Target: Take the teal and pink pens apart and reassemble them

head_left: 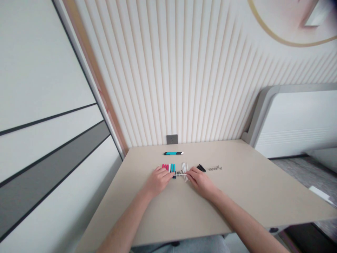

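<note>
We note a pale beige tabletop (244, 182), its far edge along a ribbed cream wall (168, 70). Dark grey socket plate (172, 139) low on the ribs, just above that edge. To our left, tall white panels (39, 52) with black trim lines and a grey band (60, 158); a pinkish-tan strip (92, 66) runs between them and the ribs. Upper right: part of a gold ring (289, 44) around a pale pink field. Below it, a white headboard-like panel (300, 119), grey-framed. Mottled grey floor (292, 172) beyond the tabletop, where we see a white flat object (319, 193), identity unclear.
</note>
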`<state>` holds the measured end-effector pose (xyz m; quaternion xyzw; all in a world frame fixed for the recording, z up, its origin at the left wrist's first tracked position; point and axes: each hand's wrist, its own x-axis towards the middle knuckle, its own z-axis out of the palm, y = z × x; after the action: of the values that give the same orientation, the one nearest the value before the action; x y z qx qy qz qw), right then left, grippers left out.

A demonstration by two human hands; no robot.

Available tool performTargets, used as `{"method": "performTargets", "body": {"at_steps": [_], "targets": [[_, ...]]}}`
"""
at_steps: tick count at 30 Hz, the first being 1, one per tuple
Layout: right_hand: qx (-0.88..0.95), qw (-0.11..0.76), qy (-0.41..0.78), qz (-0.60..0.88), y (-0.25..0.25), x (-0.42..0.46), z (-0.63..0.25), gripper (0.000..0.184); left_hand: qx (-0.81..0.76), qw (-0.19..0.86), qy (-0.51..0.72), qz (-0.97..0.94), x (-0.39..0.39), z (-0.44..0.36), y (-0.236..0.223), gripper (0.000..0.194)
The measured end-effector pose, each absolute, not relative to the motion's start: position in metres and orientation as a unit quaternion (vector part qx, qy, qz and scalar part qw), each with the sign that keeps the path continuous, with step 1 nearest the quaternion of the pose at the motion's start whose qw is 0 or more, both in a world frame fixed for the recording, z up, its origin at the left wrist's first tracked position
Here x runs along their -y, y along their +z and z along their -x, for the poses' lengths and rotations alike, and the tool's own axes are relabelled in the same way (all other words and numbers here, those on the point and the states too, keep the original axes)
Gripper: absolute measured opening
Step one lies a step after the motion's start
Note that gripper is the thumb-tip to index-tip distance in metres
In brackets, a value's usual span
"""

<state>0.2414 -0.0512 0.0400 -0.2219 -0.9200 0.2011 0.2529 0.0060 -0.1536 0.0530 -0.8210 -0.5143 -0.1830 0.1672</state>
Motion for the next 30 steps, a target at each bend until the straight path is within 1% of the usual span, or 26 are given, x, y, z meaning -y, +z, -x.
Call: {"method": "performTargets", "body": {"at_steps": [8,14,17,22,30], "targets": [[0.905,0.262,0.191,0.275,0.035,0.04,-0.244,0.029,0.526,0.172,-0.181,0.813,0.153,-0.007,0.05,0.022],[0.874,0.271,0.191,0.354,0.036,0.031,-0.252,0.03,0.571,0.178,-0.2,0.776,0.149,-0.022,0.058,0.026],[0.869,0.28,0.196,0.357,0.036,0.03,-0.254,0.028,0.59,0.164,-0.177,0.77,0.14,-0.046,0.065,0.028],[0.874,0.287,0.192,0.343,0.039,0.034,-0.253,0.03,0.606,0.133,-0.12,0.775,0.117,-0.088,0.07,0.014],[0.874,0.288,0.179,0.348,0.037,0.029,-0.253,0.028,0.637,0.093,-0.114,0.757,0.104,-0.104,0.048,0.018]]}}
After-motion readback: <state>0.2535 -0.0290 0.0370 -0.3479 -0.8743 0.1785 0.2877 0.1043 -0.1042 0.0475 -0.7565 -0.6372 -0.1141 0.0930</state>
